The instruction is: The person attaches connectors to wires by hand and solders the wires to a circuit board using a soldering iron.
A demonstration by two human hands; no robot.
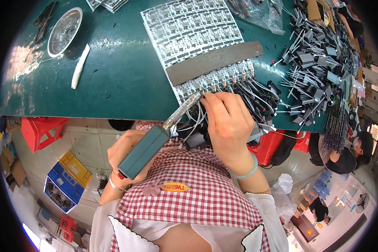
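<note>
My left hand (pixel 128 153) is wrapped round the boxy dark green handle of a soldering iron (pixel 143 152). The iron's barrel, covered in crinkled silver foil, slants up to the near edge of a printed circuit board panel (pixel 193 29). Beside the iron's tip, my right hand (pixel 229 122) has thumb and forefinger pinched on a thin wire, whose end is mostly hidden by the fingers. Along that edge, several wires (pixel 234 80) with coloured ends meet the board and lead to black parts hanging toward me. A flat grey-brown strip (pixel 214 63) lies across the panel.
Heaped at the right are black boxy parts with white wires (pixel 311 63). A metal dish (pixel 65 32) and a white stick-like piece (pixel 80 67) lie on the green table (pixel 117 84). Red stools (pixel 42 132) stand below its edge. A person (pixel 350 153) sits at the right.
</note>
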